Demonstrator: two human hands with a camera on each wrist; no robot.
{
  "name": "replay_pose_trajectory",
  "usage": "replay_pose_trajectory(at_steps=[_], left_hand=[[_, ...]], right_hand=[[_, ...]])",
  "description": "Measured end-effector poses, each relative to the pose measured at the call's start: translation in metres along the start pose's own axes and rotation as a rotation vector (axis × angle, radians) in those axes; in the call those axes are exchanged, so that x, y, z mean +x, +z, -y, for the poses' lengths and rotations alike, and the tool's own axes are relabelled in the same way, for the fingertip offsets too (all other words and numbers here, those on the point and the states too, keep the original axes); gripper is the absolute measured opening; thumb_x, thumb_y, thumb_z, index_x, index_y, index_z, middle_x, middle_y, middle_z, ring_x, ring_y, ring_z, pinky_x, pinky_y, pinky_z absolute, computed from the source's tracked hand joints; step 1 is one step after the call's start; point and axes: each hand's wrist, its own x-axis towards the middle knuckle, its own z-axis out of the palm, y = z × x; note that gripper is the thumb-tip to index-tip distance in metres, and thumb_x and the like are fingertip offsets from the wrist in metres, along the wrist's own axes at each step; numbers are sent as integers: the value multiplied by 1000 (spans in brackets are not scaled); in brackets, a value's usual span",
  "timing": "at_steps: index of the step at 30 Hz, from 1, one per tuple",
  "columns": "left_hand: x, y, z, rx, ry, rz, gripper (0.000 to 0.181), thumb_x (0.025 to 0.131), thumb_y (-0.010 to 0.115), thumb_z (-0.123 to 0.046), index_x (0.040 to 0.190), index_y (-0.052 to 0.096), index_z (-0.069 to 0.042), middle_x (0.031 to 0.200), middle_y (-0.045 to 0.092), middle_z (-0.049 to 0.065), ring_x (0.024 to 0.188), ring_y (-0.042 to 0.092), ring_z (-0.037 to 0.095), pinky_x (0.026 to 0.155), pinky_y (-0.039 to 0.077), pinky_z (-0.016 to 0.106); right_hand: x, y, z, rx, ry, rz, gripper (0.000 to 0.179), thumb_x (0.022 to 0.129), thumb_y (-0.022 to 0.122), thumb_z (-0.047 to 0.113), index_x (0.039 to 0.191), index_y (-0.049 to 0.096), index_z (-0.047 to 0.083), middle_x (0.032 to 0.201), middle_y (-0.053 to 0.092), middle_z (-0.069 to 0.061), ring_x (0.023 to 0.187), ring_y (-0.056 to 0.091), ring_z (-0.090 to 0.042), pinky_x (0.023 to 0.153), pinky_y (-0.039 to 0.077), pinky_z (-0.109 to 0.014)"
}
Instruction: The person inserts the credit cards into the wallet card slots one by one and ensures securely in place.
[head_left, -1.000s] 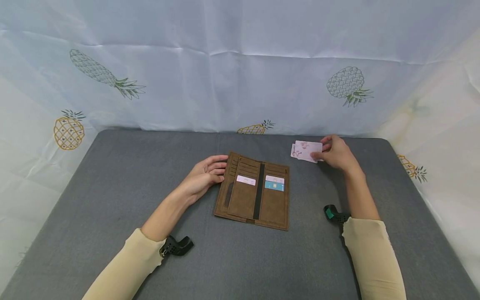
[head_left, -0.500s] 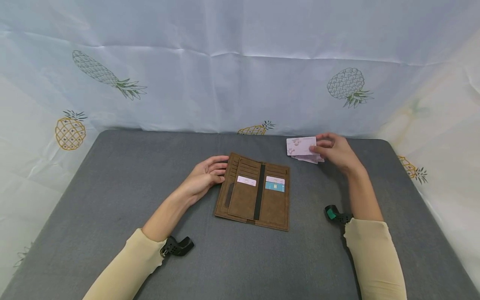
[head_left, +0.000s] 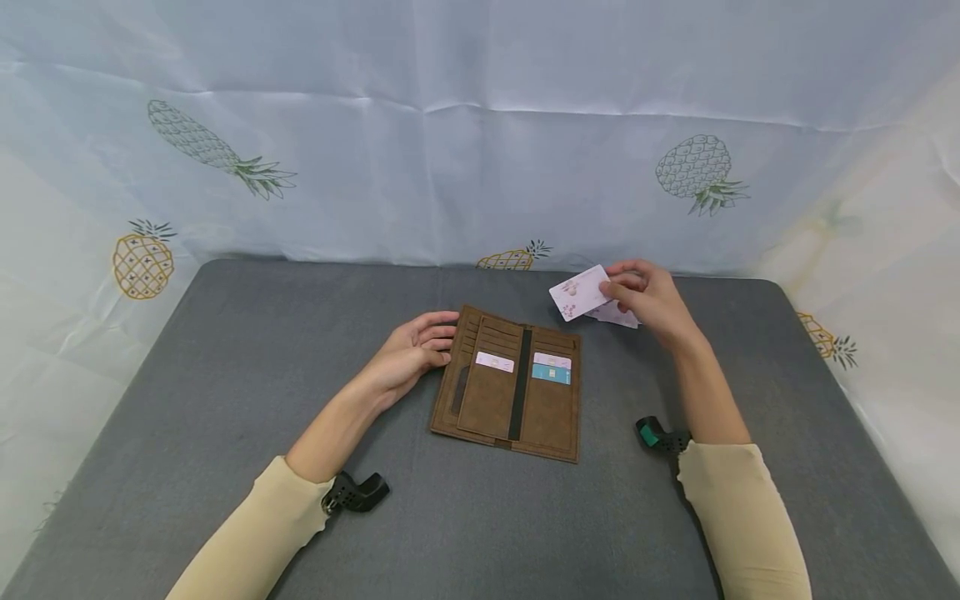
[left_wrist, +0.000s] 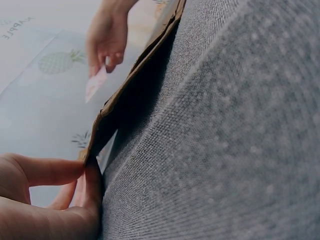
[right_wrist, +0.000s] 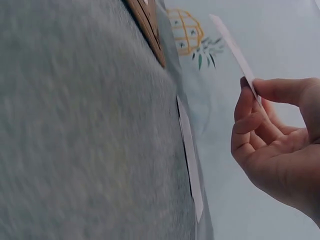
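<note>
A brown wallet (head_left: 491,408) lies spread open mid-table, a pink card in its left panel and a pink card (head_left: 552,360) above a blue card (head_left: 551,374) in its right panel. My left hand (head_left: 408,354) pinches the wallet's left edge between thumb and fingers; in the left wrist view that edge (left_wrist: 102,114) is raised off the cloth. Beyond the wallet's upper right corner, my right hand (head_left: 651,302) pinches a pink flowered card (head_left: 577,293) between thumb and fingers, lifted above the table. More pink cards (head_left: 621,315) lie on the table beneath it, partly covered.
Grey cloth covers the table (head_left: 300,325). A white curtain (head_left: 360,167) with pineapple prints hangs right behind its back edge and along both sides. Each wrist wears a black camera mount, the left one (head_left: 356,492) close over the cloth.
My right hand has picked the top pink card off the stack and carried it left, tilting it toward the wallet. The left hand and the wallet have stayed in place.
</note>
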Motion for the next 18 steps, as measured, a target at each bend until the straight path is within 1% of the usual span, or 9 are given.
replay_pose_trajectory(at_steps=[6, 10, 12, 15, 18], left_hand=[[0, 0, 0, 2, -3, -1, 75, 97, 52, 16, 166, 41, -10, 165, 44, 20, 138, 52, 25, 94, 55, 18], [1, 0, 0, 2, -9, -3, 74, 98, 53, 15, 166, 41, -10, 165, 45, 19, 139, 52, 25, 94, 55, 18], [1, 0, 0, 2, -12, -4, 74, 98, 53, 15, 166, 41, -10, 165, 45, 19, 139, 51, 26, 94, 54, 18], [1, 0, -1, 3, -13, -5, 74, 98, 53, 15, 166, 41, -11, 166, 45, 19, 139, 51, 25, 94, 54, 18], [1, -1, -1, 2, -13, -4, 74, 98, 53, 15, 166, 41, -10, 166, 45, 19, 138, 51, 25, 94, 54, 18]], right_hand=[[1, 16, 9, 11, -74, -28, 38, 107, 67, 17, 138, 59, -4, 92, 71, 24, 80, 59, -10, 70, 52, -26], [2, 26, 15, 52, -91, -23, 37, 106, 68, 13, 137, 59, -6, 95, 73, 18, 80, 62, -10, 70, 56, -25], [1, 31, 18, 61, -86, -17, 36, 106, 68, 12, 136, 59, -6, 99, 74, 12, 80, 63, -11, 71, 57, -25], [0, 37, 21, 60, -77, -3, 34, 106, 67, 11, 135, 60, -5, 109, 75, -4, 79, 64, -11, 72, 59, -27], [0, 42, 24, 63, -62, 21, 31, 106, 65, 7, 134, 60, -6, 118, 73, -18, 78, 64, -10, 75, 60, -28]])
